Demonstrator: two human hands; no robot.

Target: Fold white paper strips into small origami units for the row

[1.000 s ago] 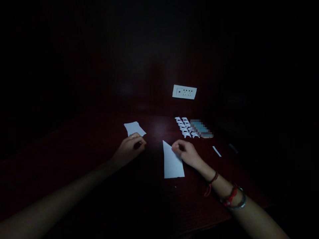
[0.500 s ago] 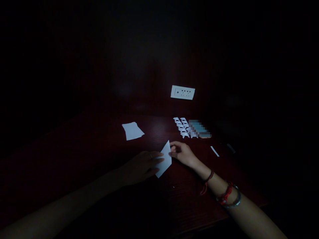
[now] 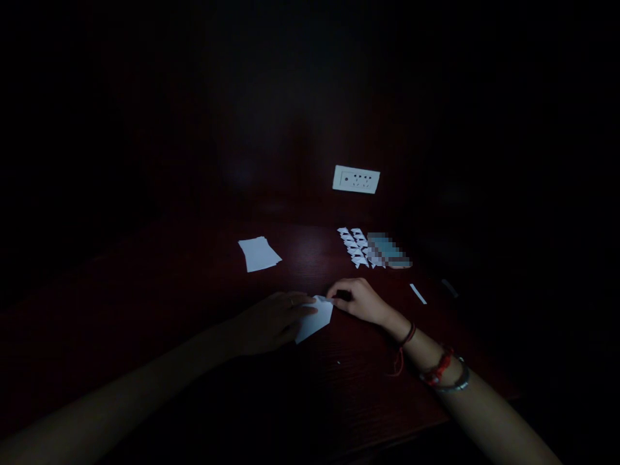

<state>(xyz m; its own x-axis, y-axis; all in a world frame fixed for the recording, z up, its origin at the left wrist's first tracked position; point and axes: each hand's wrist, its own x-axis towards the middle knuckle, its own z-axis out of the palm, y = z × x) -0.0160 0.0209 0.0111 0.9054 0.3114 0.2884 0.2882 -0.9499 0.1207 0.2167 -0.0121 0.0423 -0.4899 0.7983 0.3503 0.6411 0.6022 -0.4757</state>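
Note:
A small white sheet of paper [image 3: 314, 323] lies on the dark red table, with its top corner folded over. My left hand [image 3: 276, 320] rests on the sheet's left side, fingers stretched out and pressing it down. At the upper right of the sheet, my right hand [image 3: 361, 300] pinches the folded corner between thumb and fingers. Red cord bracelets and a beaded one circle the right wrist and forearm. Deep shadow obscures part of the left hand.
A stack of white paper sheets [image 3: 259, 254] lies behind at left. Folded white paper pieces [image 3: 353, 247] stand in rows at the back right, beside a blurred-out phone-like object [image 3: 390, 250]. A white paper strip [image 3: 418, 294] lies further right. A wall socket [image 3: 356, 179] sits behind.
My right hand has brought the sheet's top point down, making a fold at that corner. The left hand has shifted slightly left and stays on the paper.

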